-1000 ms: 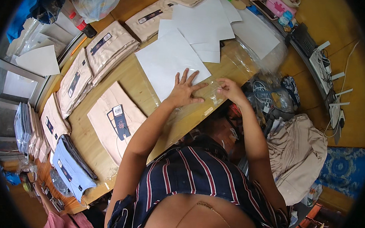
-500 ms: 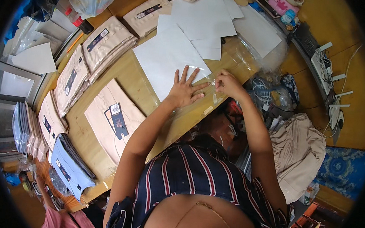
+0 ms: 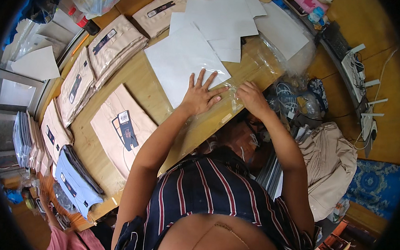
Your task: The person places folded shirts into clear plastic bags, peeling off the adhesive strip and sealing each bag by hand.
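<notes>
Fingers wide, the left hand (image 3: 201,96) rests on the white sheet (image 3: 181,60) near the table (image 3: 196,133)'s front edge, seemingly steadying it; the right hand (image 3: 253,99) bunches its fingers at clear plastic (image 3: 231,88) (grip unclear from here).

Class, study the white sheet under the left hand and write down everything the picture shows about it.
The sheet is plain white, flat and straight-edged, paper or thin card by its look, with no print showing. It lies aslant on the wooden table, its upper end meeting other white sheets. Shiny, creased clear film shows near its lower right corner, perhaps a bag around it. The left hand spreads over its lower right side, hiding part of it.
</notes>
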Motion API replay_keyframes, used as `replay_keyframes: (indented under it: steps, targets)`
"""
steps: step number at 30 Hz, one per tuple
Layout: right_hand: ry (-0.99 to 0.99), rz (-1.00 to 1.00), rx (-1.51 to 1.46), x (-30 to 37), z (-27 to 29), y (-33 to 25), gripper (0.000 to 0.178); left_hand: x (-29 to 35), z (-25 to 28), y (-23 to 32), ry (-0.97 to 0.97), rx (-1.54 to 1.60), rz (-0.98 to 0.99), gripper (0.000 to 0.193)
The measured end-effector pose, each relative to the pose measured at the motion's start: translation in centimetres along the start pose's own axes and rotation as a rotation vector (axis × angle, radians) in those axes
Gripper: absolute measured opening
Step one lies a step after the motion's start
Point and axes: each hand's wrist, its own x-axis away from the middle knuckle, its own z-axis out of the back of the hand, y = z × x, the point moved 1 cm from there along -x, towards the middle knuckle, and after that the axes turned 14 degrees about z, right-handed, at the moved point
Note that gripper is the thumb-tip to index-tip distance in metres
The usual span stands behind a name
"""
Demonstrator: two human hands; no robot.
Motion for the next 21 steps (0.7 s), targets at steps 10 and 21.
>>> replay_keyframes:
  steps: [10,21]
  targets:
    - [0.102,0.041,0.259,3.6,0.8,-5.6,0.007,0.2,-0.2,0.9,0.040,-0.013,-0.025,0.040]
    - [-0.043,-0.415,0.057,3.1,3.3,-5.6,0.037,2.2,0.8,-2.7,-0.034,-0.052,-0.053,0.042]
